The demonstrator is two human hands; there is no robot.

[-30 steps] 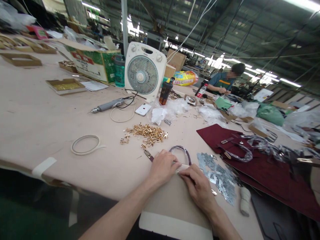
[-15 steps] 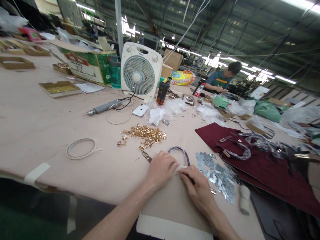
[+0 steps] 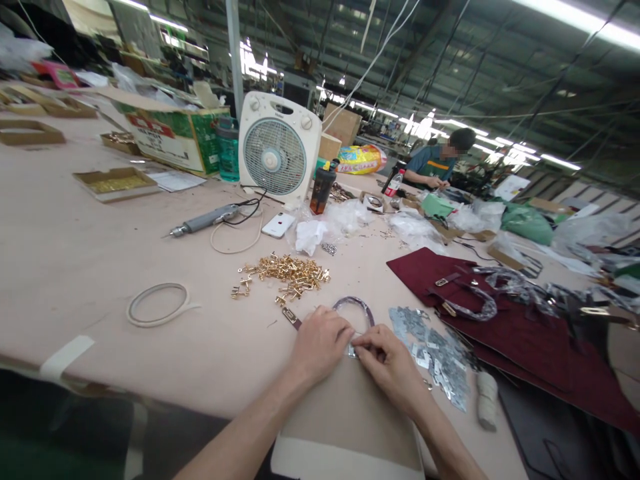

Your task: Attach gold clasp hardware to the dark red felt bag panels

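A beige bag panel lies in front of me, its upper edge under both hands. My left hand presses on that edge with bent fingers, holding the panel. My right hand is closed, thumb and fingertips together at a small silvery metal plate on the panel. Beyond the hands a dark purple handle wrapped in clear film arches up. A dark strap with a gold buckle sticks out past my left hand. What lies under the left fingers is hidden.
Gold fittings are heaped ahead, and flat metal plates lie to the right. A tape roll, grey electric screwdriver, phone and fan stand around. Maroon panels lie right. A co-worker sits farther back.
The silvery plate now shows flat at my right fingertips, where small metal bits showed before. My left hand has stayed on the panel edge. The view has shifted slightly.
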